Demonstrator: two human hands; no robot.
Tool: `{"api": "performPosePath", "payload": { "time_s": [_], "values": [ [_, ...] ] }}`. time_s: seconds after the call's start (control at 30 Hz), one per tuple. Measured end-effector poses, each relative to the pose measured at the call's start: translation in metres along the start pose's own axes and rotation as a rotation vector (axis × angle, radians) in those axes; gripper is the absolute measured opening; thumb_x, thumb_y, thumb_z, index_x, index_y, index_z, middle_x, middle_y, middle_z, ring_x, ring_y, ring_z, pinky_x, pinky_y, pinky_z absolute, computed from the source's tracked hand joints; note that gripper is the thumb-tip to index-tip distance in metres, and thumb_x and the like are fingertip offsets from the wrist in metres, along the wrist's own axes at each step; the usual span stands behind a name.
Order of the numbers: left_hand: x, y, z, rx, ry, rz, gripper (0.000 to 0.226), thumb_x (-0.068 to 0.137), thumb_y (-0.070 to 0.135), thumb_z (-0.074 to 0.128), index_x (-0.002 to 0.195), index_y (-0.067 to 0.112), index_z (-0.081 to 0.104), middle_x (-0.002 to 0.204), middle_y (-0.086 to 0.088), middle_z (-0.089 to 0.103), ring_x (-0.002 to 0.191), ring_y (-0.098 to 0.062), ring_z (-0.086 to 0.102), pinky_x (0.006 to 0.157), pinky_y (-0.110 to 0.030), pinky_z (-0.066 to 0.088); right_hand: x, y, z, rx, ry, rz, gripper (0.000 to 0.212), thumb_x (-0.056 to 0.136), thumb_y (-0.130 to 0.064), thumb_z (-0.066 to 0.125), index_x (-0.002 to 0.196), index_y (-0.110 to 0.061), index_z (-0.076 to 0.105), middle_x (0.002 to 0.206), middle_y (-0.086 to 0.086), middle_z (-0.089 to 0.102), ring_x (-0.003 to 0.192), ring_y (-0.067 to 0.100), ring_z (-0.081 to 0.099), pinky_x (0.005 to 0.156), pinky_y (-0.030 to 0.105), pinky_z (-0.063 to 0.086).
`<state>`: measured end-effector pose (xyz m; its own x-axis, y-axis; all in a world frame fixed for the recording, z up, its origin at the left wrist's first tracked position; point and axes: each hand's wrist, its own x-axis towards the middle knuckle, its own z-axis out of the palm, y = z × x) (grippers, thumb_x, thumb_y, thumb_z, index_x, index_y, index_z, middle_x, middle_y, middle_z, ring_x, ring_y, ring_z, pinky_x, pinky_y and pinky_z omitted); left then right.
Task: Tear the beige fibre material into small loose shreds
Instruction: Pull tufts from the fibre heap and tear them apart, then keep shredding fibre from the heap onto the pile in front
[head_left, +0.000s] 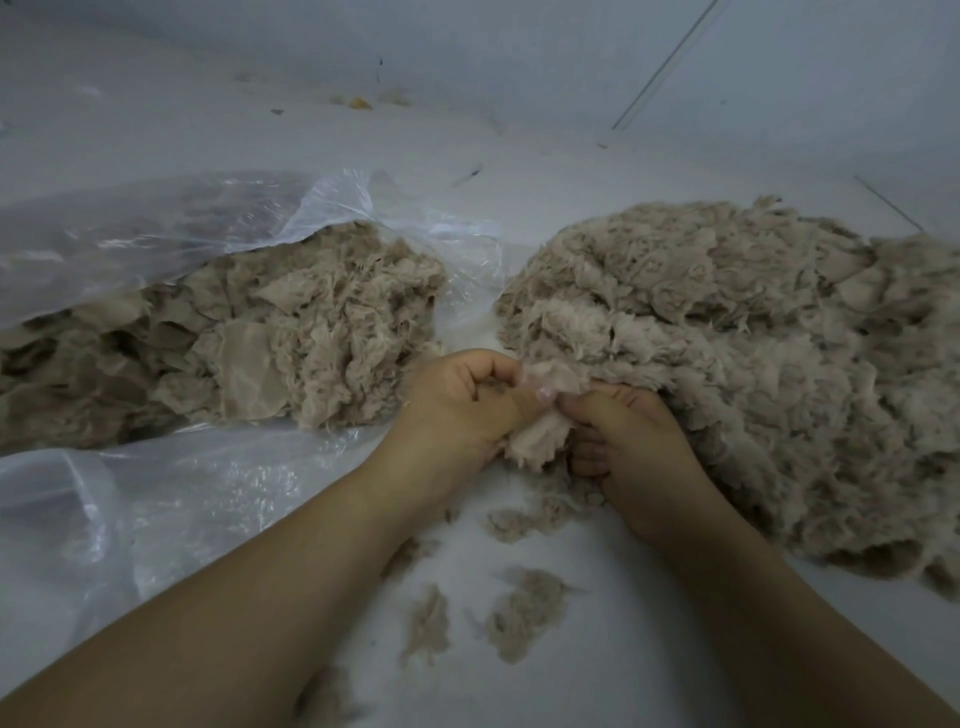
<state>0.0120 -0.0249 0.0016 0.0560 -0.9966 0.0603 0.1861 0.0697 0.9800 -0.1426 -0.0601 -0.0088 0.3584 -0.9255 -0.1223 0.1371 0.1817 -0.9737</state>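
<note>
Both hands curled on one fibre clump (537, 434): left hand (462, 410) pinches its top, right hand (631, 447) grips beside it, thumbs nearly touching. Clump sits at near edge of shredded pile (727, 353). Loose shreds (524, 608) on floor below. Left: clear bag (156, 234) holding unshredded fibre (249, 332).

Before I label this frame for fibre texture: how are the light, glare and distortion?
Head view: dim, flat, bluish light, no hard shadows; glare on the plastic bag; wide-angle bending at the edges; hands and the fibre piece between them reasonably sharp; right pile soft but readable.
</note>
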Motion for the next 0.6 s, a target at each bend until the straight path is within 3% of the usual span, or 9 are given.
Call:
{"api": "performPosePath", "payload": {
  "time_s": [0.1,0.2,0.27,0.33,0.4,0.53,0.6],
  "values": [
    [-0.001,-0.001,-0.003,0.087,0.047,-0.007,0.012,0.090,0.009,0.066,0.081,0.001,0.066,0.058,-0.018,0.051,0.038,-0.017,0.042,0.035,-0.019,0.035,-0.003,-0.004,0.003,-0.018,-0.014,-0.012,0.043,0.088,-0.012,0.054,0.046,-0.021,0.061,0.041,-0.013,0.035,0.033,0.000,0.026,0.033,0.014,0.024],
    [-0.001,-0.001,-0.008,0.108,0.104,0.069,0.026,0.096,0.009,0.058,0.072,0.013,0.066,0.058,-0.009,0.054,0.044,-0.016,0.047,0.040,-0.022,0.042,-0.002,-0.005,0.002,0.037,0.014,0.016,0.052,0.094,-0.005,0.050,0.045,-0.023,0.047,0.043,-0.009,0.029,0.035,0.003,0.020,0.034,0.015,0.019],
    [-0.004,0.001,-0.009,0.136,0.082,0.121,0.021,0.095,0.014,0.060,0.074,0.015,0.066,0.059,-0.006,0.057,0.050,-0.014,0.051,0.045,-0.025,0.045,-0.002,-0.005,0.002,0.032,0.016,0.006,0.054,0.095,-0.003,0.047,0.046,-0.023,0.047,0.043,-0.009,0.029,0.035,0.003,0.020,0.034,0.015,0.019],
    [-0.007,0.003,-0.007,0.217,0.038,0.152,0.008,0.089,0.016,0.069,0.083,0.013,0.065,0.062,-0.018,0.058,0.050,-0.015,0.049,0.045,-0.025,0.043,-0.003,-0.005,0.004,0.014,-0.002,-0.011,0.052,0.096,-0.005,0.048,0.047,-0.021,0.054,0.042,-0.009,0.029,0.035,0.003,0.020,0.033,0.015,0.020],
    [-0.007,0.002,-0.004,0.264,0.042,0.173,0.009,0.087,0.008,0.070,0.086,0.008,0.061,0.063,-0.027,0.056,0.049,-0.019,0.047,0.047,-0.025,0.039,-0.004,-0.005,0.005,0.001,-0.006,-0.010,0.052,0.096,-0.005,0.047,0.048,-0.021,0.057,0.042,-0.010,0.029,0.034,0.003,0.020,0.034,0.014,0.019],
    [-0.009,0.007,-0.001,0.221,0.084,0.238,0.018,0.094,0.001,0.057,0.082,0.012,0.049,0.053,-0.020,0.044,0.041,-0.014,0.035,0.042,-0.021,0.030,-0.003,-0.006,0.006,0.045,0.012,0.016,0.058,0.097,-0.003,0.042,0.043,-0.023,0.048,0.040,-0.008,0.030,0.032,0.003,0.020,0.034,0.013,0.016],
    [-0.008,0.009,-0.002,0.220,0.046,0.258,0.019,0.095,0.001,0.054,0.084,0.015,0.047,0.054,-0.024,0.047,0.041,-0.015,0.035,0.042,-0.022,0.029,-0.004,-0.007,0.005,0.055,-0.006,0.010,0.052,0.095,-0.014,0.048,0.044,-0.024,0.050,0.041,-0.008,0.030,0.032,0.003,0.020,0.035,0.012,0.016]
  ]
}}
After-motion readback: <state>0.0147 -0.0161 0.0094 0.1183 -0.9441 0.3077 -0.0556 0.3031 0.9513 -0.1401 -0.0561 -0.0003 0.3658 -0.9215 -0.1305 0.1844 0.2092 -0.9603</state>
